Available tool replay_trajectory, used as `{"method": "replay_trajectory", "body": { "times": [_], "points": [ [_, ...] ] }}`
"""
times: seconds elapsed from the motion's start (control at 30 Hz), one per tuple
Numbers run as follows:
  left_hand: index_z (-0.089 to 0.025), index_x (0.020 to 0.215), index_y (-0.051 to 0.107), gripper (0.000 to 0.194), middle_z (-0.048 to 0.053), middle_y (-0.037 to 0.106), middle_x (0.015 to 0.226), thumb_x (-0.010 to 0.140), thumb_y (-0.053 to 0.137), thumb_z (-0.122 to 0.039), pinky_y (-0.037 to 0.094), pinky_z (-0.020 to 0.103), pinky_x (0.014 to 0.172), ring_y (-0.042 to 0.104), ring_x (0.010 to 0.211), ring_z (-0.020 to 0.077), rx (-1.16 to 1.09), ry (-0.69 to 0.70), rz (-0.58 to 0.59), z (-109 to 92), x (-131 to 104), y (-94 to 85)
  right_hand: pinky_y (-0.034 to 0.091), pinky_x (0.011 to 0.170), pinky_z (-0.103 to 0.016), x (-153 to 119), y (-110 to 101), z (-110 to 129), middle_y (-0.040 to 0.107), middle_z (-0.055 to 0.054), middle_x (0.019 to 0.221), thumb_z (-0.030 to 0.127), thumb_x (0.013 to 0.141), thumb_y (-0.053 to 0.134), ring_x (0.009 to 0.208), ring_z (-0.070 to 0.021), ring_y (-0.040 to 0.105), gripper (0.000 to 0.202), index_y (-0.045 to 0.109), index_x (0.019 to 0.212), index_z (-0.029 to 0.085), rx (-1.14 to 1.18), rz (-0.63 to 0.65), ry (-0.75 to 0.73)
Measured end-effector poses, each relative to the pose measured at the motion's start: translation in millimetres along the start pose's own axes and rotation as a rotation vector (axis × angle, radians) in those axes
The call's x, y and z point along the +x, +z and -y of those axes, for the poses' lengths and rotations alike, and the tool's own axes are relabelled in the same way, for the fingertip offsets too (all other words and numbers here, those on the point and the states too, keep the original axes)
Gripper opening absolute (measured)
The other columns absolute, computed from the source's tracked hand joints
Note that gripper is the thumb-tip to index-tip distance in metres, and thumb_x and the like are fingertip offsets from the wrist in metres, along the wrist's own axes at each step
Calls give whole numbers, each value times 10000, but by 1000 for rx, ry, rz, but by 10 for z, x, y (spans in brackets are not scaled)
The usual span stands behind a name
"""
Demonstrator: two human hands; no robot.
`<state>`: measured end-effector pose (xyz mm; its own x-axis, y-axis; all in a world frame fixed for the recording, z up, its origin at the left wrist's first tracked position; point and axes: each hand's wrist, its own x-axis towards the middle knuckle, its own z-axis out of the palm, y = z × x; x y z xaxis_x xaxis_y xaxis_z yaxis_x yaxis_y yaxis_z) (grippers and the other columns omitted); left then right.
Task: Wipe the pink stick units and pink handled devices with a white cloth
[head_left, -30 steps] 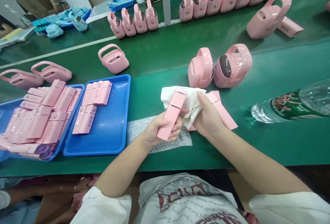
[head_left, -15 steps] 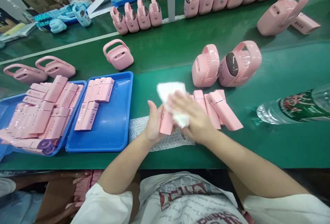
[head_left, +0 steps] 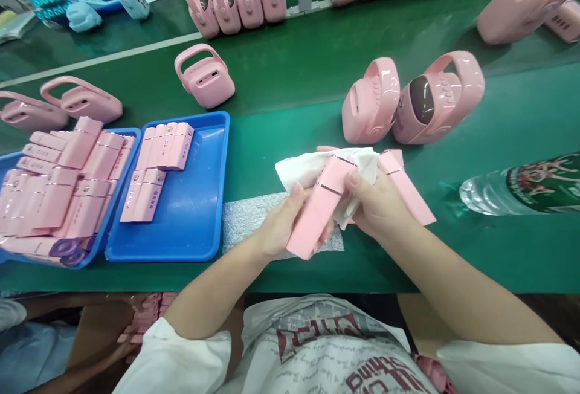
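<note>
My left hand is closed around the lower part of a pink rectangular stick with silver bands near its top end. The stick lies tilted, its top toward the upper right. My right hand grips a white cloth, folded behind and around the stick's top, and its thumb presses on that end. Just beyond the right hand, another pink stick rests on the green table; others are mostly hidden by the hand and cloth. A sheet of bubble wrap lies flat under the left hand.
Left of me are a blue tray with several pink sticks and a fuller blue tray. Pink speakers with handles stand ahead, more in rows behind. A water bottle lies at right. Another person's arm shows lower left.
The cloth in my right hand has moved from over the stick to behind its top end. The stick has been raised and tilted, its banded end now showing. The view has shifted slightly.
</note>
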<state>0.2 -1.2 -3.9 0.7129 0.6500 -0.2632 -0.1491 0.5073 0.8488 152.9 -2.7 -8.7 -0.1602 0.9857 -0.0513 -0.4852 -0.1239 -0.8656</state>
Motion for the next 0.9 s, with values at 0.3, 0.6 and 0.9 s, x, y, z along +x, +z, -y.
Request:
{"method": "replay_trajectory", "body": {
  "times": [0.3,0.6,0.9],
  "points": [
    [-173,871,626,318,49,639,807,863,554,-483,411,266,685,543,709,151,1081,475,-470,-49,-95,-92,583,765,-305,1,-5,-73,705,-23,911,422,704,789,868,-189,680,373,661,985,213,-84,-174,-85],
    [-176,807,576,257,34,598,742,943,441,-348,367,247,626,509,644,130,1210,543,-528,36,-19,-77,547,929,-370,-32,59,-226,693,-39,1045,485,763,724,1029,-219,653,351,650,1007,244,-67,-150,-122],
    [-162,745,520,209,-7,532,606,937,438,-174,360,222,540,441,544,94,1541,894,-511,65,23,-139,572,875,-353,-43,92,-231,708,-10,1006,477,744,741,983,-212,672,291,651,960,304,-48,-218,-90]
  ]
}}
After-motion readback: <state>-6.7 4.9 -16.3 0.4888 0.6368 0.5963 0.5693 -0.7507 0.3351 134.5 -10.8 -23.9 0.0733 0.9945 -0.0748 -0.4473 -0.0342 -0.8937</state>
